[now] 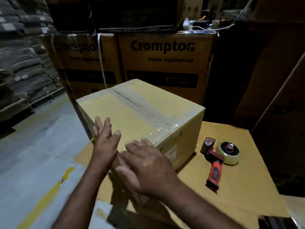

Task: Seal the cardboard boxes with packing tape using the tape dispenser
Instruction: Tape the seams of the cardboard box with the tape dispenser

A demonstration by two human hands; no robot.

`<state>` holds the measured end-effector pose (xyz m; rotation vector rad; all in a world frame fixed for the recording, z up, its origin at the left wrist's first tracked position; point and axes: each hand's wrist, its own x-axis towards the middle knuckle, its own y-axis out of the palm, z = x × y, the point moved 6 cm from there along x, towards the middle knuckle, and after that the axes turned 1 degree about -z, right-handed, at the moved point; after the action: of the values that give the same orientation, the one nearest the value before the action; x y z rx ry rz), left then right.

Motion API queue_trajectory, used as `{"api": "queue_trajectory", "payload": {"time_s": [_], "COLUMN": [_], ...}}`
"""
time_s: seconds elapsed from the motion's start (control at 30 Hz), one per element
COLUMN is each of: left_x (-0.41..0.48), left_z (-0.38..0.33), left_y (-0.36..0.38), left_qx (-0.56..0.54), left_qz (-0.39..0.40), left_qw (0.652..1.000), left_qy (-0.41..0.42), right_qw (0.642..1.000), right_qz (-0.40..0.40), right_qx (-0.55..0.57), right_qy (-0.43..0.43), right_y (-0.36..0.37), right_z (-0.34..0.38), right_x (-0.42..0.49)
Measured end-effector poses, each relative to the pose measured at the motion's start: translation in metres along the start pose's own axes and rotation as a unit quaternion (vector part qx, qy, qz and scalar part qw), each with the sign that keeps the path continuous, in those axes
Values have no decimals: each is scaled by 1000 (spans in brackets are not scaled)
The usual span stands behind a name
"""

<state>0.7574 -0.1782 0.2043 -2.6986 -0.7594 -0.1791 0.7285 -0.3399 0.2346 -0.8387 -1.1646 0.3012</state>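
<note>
Tape dispenser point(216, 157) lying lengthwise near-to-far, handle toward the person.

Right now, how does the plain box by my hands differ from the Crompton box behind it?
The plain tan cardboard box shows clear tape over its top seam; the Crompton-printed cardboard box shows dark lettering. The plain box stands lower than the Crompton box. Both are cardboard.

Dim, corners dark and warped; left hand point(105, 142) and right hand point(148, 169) motion-blurred; tape point(165, 128) glare just beyond right hand.
</note>
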Motion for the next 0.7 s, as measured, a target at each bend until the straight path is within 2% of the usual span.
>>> {"api": "queue_trajectory", "payload": {"time_s": [0.07, 0.17, 0.3, 0.33, 0.43, 0.57, 0.7], "left_x": [3, -1, -2, -7, -43, -76, -63], "left_z": [-5, -9, -15, -18, -30, -45, -37], "left_y": [0, 1, -3, -4, 12, 38, 25], "left_qx": [-11, -15, 1, -2, -22, 70, 28], "left_qz": [17, 33, 12, -16, -76, -97, -119], "left_qw": [999, 999, 1000, 1000, 995, 993, 992], "left_qy": [25, 30, 14, 1, -52, -7, 5], "right_qw": [1000, 993, 948, 941, 952, 990, 999], "right_qz": [-7, -13, 95, 98, 47, -39, -41], "right_qx": [-20, -112, -184, -193, -204, -81, -11], "right_qy": [-17, 32, 240, 260, 223, 109, 29], "right_y": [-10, -34, -60, -60, -49, -14, 6], "right_z": [-26, -97, -186, -190, -161, -74, -28], "right_x": [1, -6, -19, -21, -14, -6, -7]}}
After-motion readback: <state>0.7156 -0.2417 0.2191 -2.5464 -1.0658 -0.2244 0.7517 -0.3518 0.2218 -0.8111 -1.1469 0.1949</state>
